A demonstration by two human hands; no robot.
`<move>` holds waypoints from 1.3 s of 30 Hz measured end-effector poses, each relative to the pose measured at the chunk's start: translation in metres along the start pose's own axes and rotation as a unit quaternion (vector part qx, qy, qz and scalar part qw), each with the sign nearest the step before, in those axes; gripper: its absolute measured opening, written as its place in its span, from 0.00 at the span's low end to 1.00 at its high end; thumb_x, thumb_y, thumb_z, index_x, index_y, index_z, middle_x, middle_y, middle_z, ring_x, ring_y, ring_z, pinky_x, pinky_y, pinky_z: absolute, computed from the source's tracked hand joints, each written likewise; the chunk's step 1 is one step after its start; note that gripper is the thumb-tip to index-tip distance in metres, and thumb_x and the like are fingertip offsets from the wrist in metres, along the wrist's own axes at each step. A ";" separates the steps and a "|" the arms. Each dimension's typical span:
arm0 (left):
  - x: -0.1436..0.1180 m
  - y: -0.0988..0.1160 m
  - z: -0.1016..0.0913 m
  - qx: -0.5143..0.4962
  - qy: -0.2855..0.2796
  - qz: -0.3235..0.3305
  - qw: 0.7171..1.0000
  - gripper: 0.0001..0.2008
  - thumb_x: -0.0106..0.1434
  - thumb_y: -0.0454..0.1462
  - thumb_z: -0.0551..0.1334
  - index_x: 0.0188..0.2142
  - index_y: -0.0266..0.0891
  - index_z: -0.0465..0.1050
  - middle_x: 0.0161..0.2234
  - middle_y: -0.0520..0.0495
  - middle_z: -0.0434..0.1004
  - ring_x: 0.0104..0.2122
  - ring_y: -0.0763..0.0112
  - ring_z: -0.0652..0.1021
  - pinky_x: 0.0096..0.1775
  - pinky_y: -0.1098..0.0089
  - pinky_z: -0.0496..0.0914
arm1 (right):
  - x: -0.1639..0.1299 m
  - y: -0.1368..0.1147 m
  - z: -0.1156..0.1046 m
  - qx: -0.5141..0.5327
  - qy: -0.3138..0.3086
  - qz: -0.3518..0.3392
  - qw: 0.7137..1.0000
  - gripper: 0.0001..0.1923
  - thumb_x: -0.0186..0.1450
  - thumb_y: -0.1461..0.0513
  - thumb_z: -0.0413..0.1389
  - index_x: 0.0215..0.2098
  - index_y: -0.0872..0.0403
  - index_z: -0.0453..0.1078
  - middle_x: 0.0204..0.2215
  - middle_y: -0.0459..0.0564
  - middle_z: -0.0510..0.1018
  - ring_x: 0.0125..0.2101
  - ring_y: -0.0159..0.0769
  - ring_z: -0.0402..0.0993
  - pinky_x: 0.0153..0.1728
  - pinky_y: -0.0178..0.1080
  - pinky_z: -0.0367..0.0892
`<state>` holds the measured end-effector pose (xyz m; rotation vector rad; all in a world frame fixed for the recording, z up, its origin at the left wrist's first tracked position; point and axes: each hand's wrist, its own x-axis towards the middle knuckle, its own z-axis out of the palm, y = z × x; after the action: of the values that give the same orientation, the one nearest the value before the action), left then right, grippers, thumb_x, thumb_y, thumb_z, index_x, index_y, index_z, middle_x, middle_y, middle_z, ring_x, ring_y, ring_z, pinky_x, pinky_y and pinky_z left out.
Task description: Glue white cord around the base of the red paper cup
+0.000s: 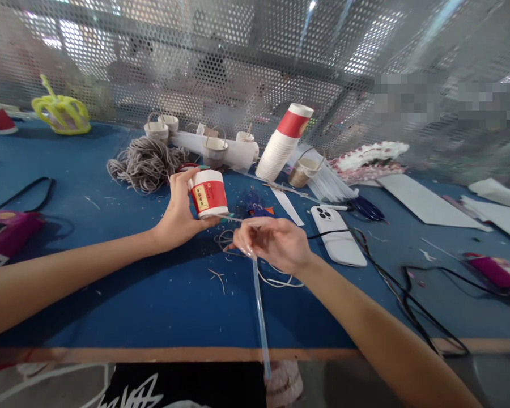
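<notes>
My left hand (181, 212) is closed around a short red-and-white paper cup (210, 194), thumb below and fingers at its upper side. A thin, pale cord (237, 219) runs from the cup's lower edge to my right hand (276, 241), whose fingers are pinched on it. Below those fingers a long translucent glue stick (260, 317) reaches past the table's front edge; I cannot tell whether the hand touches it. Loops of pale cord (280, 281) lie under the right hand. Just behind the hands is a blue glue gun (255, 201) with an orange trigger, partly hidden.
Behind are a bundle of grey cord (148, 164), small cord-handled buckets (215, 152), a leaning stack of paper cups (283, 144) and a bunch of glue sticks (323, 175). At right lie a white phone (338, 235) and black cables (386, 277). A perforated metal screen (238, 62) closes the back.
</notes>
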<state>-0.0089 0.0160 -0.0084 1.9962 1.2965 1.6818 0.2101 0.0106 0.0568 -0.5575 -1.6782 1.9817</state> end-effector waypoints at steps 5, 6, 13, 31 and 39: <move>0.002 -0.008 0.000 -0.010 -0.045 -0.025 0.999 0.47 0.43 0.43 0.77 0.59 0.44 0.57 0.54 0.41 0.57 0.59 0.47 0.65 0.62 0.42 0.62 | 0.001 0.000 -0.006 -0.114 0.150 -0.016 0.982 0.23 0.64 0.47 0.54 0.17 0.50 0.64 0.09 0.38 0.61 0.11 0.25 0.53 0.15 0.35 0.50; 0.002 -0.011 0.000 -0.011 -0.063 -0.030 0.998 0.47 0.43 0.43 0.77 0.60 0.44 0.57 0.54 0.41 0.57 0.59 0.47 0.66 0.62 0.42 0.61 | 0.002 0.001 -0.005 -0.133 0.182 -0.021 0.974 0.24 0.64 0.46 0.55 0.16 0.50 0.63 0.08 0.37 0.60 0.10 0.24 0.52 0.14 0.34 0.49; 0.005 -0.012 -0.004 0.021 -0.162 -0.030 0.986 0.49 0.47 0.47 0.75 0.64 0.49 0.54 0.54 0.42 0.57 0.60 0.47 0.65 0.63 0.39 0.61 | 0.003 0.008 -0.006 -0.216 0.264 -0.044 0.939 0.26 0.62 0.43 0.58 0.17 0.51 0.64 0.07 0.36 0.61 0.09 0.23 0.57 0.15 0.33 0.56; 0.006 -0.033 -0.020 -0.116 -0.273 -0.019 0.955 0.29 0.66 0.53 0.52 0.65 0.55 0.59 0.71 0.49 0.51 0.70 0.45 0.53 0.67 0.40 0.49 | 0.004 0.013 -0.010 -0.180 0.253 -0.058 0.949 0.24 0.61 0.44 0.59 0.18 0.51 0.64 0.08 0.37 0.63 0.11 0.25 0.59 0.17 0.34 0.57; 0.002 -0.024 -0.021 -0.064 -0.232 0.057 0.969 0.28 0.67 0.44 0.54 0.66 0.53 0.58 0.71 0.49 0.51 0.70 0.47 0.53 0.67 0.39 0.49 | 0.004 0.015 -0.012 -0.236 0.255 -0.070 0.935 0.24 0.62 0.44 0.58 0.18 0.51 0.65 0.09 0.37 0.63 0.12 0.25 0.59 0.19 0.35 0.58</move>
<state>-0.0389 0.0241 -0.0159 2.2357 0.9016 1.1949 0.2126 0.0205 0.0402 -0.9921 -1.7766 1.1827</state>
